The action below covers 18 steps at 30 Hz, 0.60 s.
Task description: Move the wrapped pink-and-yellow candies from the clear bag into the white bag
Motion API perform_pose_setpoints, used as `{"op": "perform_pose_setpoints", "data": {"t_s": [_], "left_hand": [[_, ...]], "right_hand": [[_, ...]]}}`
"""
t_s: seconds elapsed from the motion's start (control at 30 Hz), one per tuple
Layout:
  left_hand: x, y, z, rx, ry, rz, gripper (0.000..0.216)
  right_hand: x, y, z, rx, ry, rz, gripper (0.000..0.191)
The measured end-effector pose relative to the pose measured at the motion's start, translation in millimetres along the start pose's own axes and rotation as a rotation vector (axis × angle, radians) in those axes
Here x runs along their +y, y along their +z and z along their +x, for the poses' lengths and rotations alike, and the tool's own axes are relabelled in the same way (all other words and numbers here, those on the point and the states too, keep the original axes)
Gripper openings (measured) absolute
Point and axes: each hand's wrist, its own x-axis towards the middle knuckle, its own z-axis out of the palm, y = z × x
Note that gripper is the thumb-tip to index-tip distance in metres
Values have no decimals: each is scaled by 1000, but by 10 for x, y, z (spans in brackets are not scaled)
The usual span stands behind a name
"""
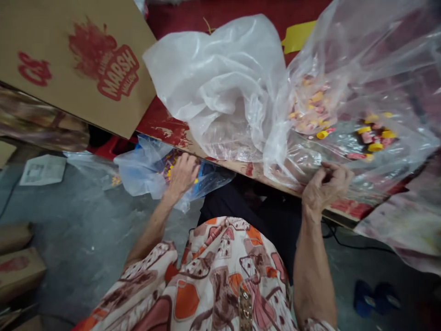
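Observation:
My left hand (181, 174) reaches down below the table edge into a clear plastic bag (144, 171) with small yellow and coloured items inside; what the fingers grip is hidden. My right hand (326, 185) pinches the lower edge of a large clear plastic bag (358, 82) lying on the red table (161, 125). That bag holds several small yellow and pink pieces (374, 138). A crumpled white plastic bag (220, 87) lies beside it on the table.
A brown cardboard box (76, 59) printed "MARSH" in red stands on the table's left. More cardboard boxes (17, 266) sit on the grey floor at left. Blue slippers (375, 299) and a black cable (354, 246) lie on the floor at right. A paper sheet (43, 170) lies on the floor.

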Motion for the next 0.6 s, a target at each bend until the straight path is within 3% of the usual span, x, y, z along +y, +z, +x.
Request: {"op": "perform_pose_setpoints", "data": {"t_s": [0.07, 0.13, 0.27, 0.33, 0.4, 0.47, 0.53, 0.6], "left_hand": [[-296, 58, -117, -19, -85, 69, 12], [-416, 212, -167, -13, -129, 18, 14], [-261, 530, -128, -28, -89, -196, 23], [-142, 595, -7, 106, -85, -266, 26], [-79, 598, 237, 357, -98, -320, 32], [-72, 556, 610, 570, -111, -356, 51], [-78, 502, 1038, 604, -136, -361, 73], [-47, 485, 1401, 448, -137, -351, 76]], "right_hand": [[5, -6, 3, -12, 27, -62, 24], [17, -11, 10, -13, 34, -105, 26], [24, -55, 28, 11, -3, -105, 22], [30, -74, 27, -19, -25, -69, 21], [58, -62, 16, -29, -48, -34, 23], [107, -32, 1, -3, -78, -5, 26], [151, -19, -9, 38, -111, 4, 30], [143, -42, -3, 103, -163, -18, 33]]}}
